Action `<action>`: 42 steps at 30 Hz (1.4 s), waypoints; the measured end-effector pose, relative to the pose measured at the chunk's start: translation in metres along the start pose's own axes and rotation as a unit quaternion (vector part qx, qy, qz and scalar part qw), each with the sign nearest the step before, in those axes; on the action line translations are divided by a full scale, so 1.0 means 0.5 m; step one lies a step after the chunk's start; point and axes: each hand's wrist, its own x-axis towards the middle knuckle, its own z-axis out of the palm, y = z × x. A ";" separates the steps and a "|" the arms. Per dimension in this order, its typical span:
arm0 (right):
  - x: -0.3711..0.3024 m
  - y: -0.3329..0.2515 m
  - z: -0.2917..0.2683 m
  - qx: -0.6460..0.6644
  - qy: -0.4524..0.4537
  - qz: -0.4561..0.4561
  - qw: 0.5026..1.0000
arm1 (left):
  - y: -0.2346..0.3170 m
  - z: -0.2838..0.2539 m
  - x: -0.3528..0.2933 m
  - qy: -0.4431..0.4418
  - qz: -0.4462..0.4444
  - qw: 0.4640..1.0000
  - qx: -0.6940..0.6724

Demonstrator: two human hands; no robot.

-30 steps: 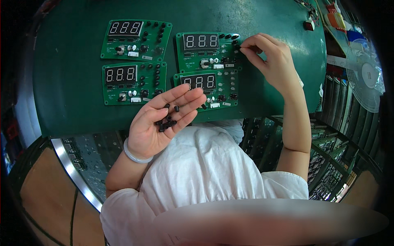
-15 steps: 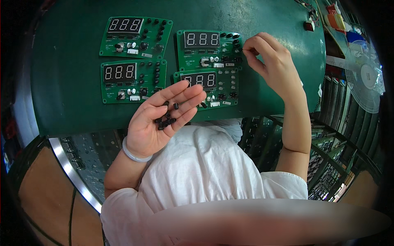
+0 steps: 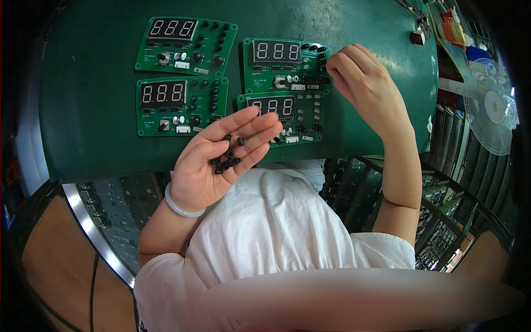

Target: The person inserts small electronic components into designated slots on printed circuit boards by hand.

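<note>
The left hand, at the centre-left of the frame, lies palm up with its fingers spread, cradling a loose cluster of small black caps; a level, slightly cupped palm should stop them rolling off near the fingertips. The right hand, right of centre toward the top, has its fingers bent and gathered at the right edge of the upper-right board; whether they pinch a cap cannot be told. That board lies on the green tabletop, with black caps along its top and right edge, while the lower-right board shows mostly bare pale posts. Good handling here probably means one cap at a time, gripped lightly by its sides, squared over its post and pressed straight down. A sideways push could bend a post or slide the board, so light, centred pressure suits best.
</note>
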 end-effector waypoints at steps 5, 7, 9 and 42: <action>0.003 0.002 -0.002 0.010 -0.019 -0.007 1.000 | 0.000 -0.002 -0.001 -0.008 0.002 1.000 -0.001; 0.001 0.003 -0.009 0.042 -0.002 0.021 0.999 | -0.001 -0.002 -0.003 -0.003 -0.002 1.000 -0.012; 0.016 -0.005 -0.013 0.074 0.029 0.024 0.997 | 0.001 0.003 -0.001 0.003 0.003 1.000 -0.006; 0.028 -0.096 -0.003 0.273 0.112 -0.036 0.955 | -0.029 0.072 0.059 0.037 0.021 0.998 -0.042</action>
